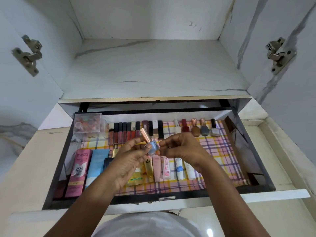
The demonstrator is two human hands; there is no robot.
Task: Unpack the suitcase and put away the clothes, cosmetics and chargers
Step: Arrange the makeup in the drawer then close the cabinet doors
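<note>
Both hands [150,151] pinch my blue polish bottle [152,147]; setting it down at two o'clock could topple the bottle row [196,129].

Glossy blue nail polish bottle [153,147] with shiny metallic cap, checked cloth liner [220,151], clear plastic box [88,124].

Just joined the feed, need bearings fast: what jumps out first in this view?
Both hands meet over the open drawer: the left hand pinches a light blue nail polish bottle with a rose-gold cap, the right hand beside it. Behind them, lip glosses and nail polishes line the drawer's back; a pink Pond's box lies front left.
</note>
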